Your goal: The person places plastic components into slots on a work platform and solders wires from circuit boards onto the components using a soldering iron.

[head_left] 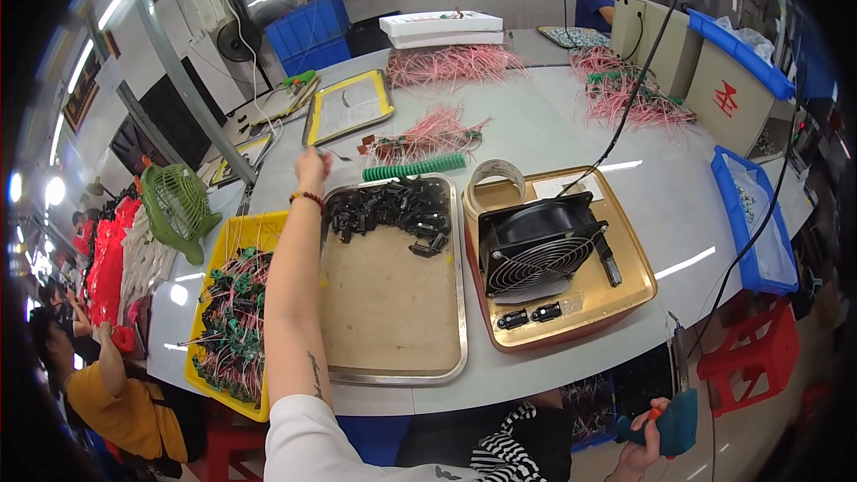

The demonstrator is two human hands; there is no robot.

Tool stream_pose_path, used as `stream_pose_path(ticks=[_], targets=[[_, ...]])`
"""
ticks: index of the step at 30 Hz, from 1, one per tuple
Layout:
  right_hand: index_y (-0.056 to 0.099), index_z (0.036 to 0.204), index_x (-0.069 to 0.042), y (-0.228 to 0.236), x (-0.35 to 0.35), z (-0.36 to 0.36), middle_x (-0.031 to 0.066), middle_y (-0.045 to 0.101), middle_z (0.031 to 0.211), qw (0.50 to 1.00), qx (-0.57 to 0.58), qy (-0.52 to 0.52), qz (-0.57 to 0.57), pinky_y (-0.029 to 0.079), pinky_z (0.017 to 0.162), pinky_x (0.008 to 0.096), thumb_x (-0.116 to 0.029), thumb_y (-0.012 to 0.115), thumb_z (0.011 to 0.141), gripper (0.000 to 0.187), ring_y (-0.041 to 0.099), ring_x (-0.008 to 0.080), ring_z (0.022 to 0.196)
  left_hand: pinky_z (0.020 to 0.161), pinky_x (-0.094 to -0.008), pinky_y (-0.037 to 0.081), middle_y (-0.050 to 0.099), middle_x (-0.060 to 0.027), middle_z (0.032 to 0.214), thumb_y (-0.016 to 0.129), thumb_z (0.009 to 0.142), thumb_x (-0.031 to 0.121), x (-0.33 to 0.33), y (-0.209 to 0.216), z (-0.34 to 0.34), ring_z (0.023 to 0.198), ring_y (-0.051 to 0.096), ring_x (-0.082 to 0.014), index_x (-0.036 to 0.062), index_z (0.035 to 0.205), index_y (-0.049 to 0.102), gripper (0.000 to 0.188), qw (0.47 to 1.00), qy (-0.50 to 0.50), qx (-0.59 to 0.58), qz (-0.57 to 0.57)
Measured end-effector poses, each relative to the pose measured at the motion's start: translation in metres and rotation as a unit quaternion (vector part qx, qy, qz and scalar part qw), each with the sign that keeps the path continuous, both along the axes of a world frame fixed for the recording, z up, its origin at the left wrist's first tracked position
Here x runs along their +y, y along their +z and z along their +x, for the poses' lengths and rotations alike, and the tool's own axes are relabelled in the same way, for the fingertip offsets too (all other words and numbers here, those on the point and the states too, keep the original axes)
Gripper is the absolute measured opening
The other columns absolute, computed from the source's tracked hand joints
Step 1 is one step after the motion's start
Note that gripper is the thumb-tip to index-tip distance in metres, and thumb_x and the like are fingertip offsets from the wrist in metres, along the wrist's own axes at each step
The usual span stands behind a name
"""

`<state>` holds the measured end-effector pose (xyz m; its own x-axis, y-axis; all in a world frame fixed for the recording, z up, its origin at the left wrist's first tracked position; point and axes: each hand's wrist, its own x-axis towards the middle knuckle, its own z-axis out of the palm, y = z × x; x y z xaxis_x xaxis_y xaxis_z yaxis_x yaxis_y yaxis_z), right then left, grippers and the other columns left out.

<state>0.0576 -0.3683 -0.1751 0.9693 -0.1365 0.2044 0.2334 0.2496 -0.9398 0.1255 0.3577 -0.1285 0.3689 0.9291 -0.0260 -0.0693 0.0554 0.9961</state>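
My left arm stretches across the metal tray [393, 321], and my left hand [312, 170] is just past its far left corner. Its fingers look pinched together; a thin dark piece shows beside the fingertips, too small to name. Small black parts [393, 210] are heaped in the tray's far end. At the lower right, my right hand [644, 439] is closed round a teal soldering gun [683, 419] with an orange trigger, its metal tip pointing up. Beyond the tray lie a green coil [415, 166] and circuit boards with pink wires [428, 138].
A black fan [540, 245] stands on a gold tray [616, 303] beside a tape roll [495, 183] and two black parts. A yellow basket [210, 259] holds wired boards at left, near a green fan [178, 205]. Dark cables hang down at right. Other people sit nearby.
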Motion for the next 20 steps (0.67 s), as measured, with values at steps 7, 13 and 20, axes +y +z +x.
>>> stream_pose_path(ticks=[7,13,20], targets=[[0.048,0.111,0.002,-0.001,-0.003,0.002,0.0126,0.050,0.106,0.999,-0.019,0.015,0.030,0.039,0.055,0.0221,-0.009,0.053,0.075,0.038,0.048,0.0108,0.060,0.054,-0.0241,0.045,0.063,-0.0073,0.078,0.048,0.093,0.029,-0.089,0.130,0.007,0.056,0.054,-0.0107,0.0034,0.084,0.053,0.027,0.920,0.091,-0.236,0.297],[0.049,0.111,0.001,-0.002,-0.005,0.007,0.0125,0.050,0.106,0.997,-0.039,0.051,0.042,0.040,0.056,0.0221,-0.008,0.053,0.076,0.036,0.048,0.0108,0.060,0.046,-0.0239,0.043,0.065,-0.0078,0.074,0.053,0.087,0.025,-0.086,0.127,-0.010,0.053,0.057,-0.0091,0.0013,0.082,0.061,0.026,0.874,-0.142,0.341,0.315],[0.050,0.112,0.002,-0.007,-0.018,0.006,0.0134,0.051,0.107,0.997,-0.044,0.059,0.039,0.042,0.057,0.0219,-0.009,0.056,0.074,0.040,0.051,0.0115,0.062,0.061,-0.0167,0.048,0.066,-0.0165,0.094,0.063,0.082,0.037,-0.041,0.095,0.006,0.081,0.067,-0.0212,0.0007,0.110,0.049,0.048,0.938,-0.041,-0.245,0.243]])
